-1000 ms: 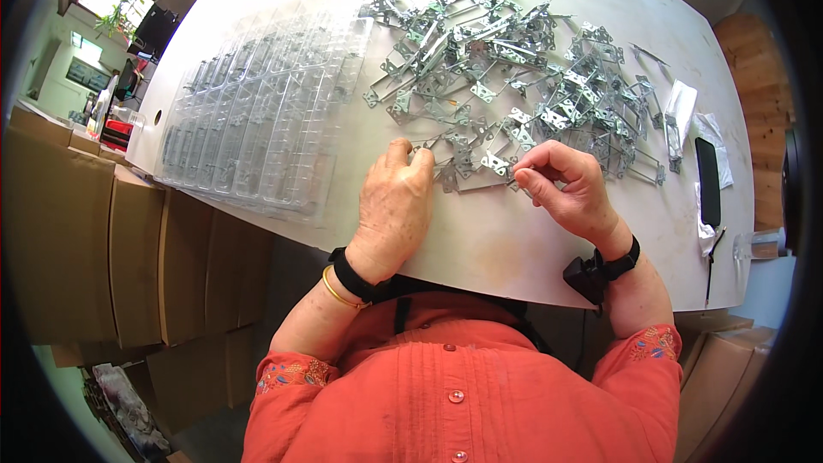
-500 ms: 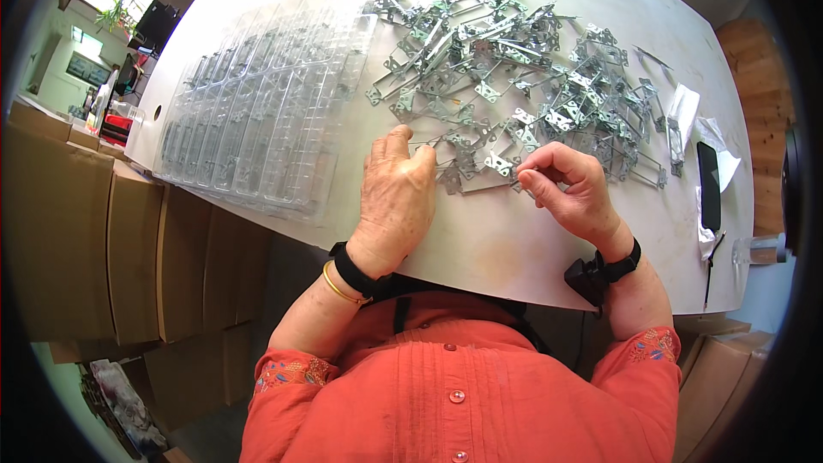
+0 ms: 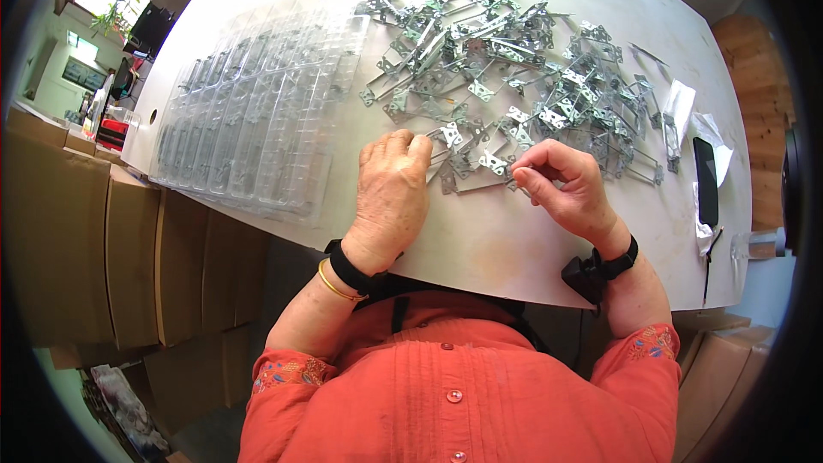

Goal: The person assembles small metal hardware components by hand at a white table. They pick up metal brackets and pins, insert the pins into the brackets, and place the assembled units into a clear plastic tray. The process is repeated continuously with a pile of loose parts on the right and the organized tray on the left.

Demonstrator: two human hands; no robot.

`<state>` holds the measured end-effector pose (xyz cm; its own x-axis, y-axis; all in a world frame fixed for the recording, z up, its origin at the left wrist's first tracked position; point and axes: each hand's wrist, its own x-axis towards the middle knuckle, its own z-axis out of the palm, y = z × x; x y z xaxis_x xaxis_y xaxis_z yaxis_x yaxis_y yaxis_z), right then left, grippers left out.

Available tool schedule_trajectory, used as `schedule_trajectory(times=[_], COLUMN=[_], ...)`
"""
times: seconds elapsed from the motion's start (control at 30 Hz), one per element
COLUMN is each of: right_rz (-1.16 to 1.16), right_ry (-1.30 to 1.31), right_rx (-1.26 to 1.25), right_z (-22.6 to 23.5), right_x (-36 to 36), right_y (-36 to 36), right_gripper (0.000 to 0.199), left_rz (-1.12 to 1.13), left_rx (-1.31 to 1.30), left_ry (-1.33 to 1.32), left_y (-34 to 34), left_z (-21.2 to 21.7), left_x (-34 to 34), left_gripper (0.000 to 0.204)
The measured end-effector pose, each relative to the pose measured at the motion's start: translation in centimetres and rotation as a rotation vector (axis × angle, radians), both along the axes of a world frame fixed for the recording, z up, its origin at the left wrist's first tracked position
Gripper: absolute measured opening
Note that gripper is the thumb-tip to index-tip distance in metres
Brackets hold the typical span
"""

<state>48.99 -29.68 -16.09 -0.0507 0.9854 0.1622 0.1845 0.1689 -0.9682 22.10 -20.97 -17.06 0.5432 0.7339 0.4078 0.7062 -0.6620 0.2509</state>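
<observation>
Near the front of the pile, my left hand [image 3: 393, 193] is closed with its fingers curled down. A flat silver metal bracket [image 3: 451, 135] with a thin rod sticks out at its thumb side, apparently in its grip. My right hand [image 3: 566, 187] pinches thumb and forefinger together at the pile's front edge. What it pinches is too small and hidden to name. Between the hands lie more punched brackets, one bright plate [image 3: 492, 163] among them. Beyond spreads a tangled heap of metal brackets [image 3: 506, 43] with wire-like rods.
Clear plastic trays [image 3: 257, 103] with long compartments lie stacked on the white table [image 3: 480, 249] at left. On the right are a black phone [image 3: 705, 180], crumpled white paper [image 3: 679, 103] and a clear cup [image 3: 754, 246]. Cardboard boxes [image 3: 64, 231] stand at lower left.
A bracket by my left hand's thumb side now shows its face more brightly, and the left fingers have shifted slightly. My right hand keeps its pinch in nearly the same place.
</observation>
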Motion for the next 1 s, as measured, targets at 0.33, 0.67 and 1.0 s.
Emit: schedule_trajectory(times=[0.33,0.67,1.0], right_rz=[-0.008,-0.024,0.015], right_ry=[-0.024,0.045,-0.026], right_rx=[-0.002,-0.029,-0.028], right_z=[0.0,0.0,0.0], right_x=[0.1,-0.3,-0.4], right_y=[0.0,0.0,0.0], right_gripper=[0.004,0.007,0.008], left_rz=[-0.036,-0.197,-0.289], left_rx=[-0.002,-0.1,-0.165], left_ry=[-0.118,-0.232,-0.312], left_y=[-0.7,-5.1,-7.2], left_z=[0.7,2.9,-0.3], left_x=[-0.1,-1.3,-2.0], left_gripper=[0.017,0.03,0.054])
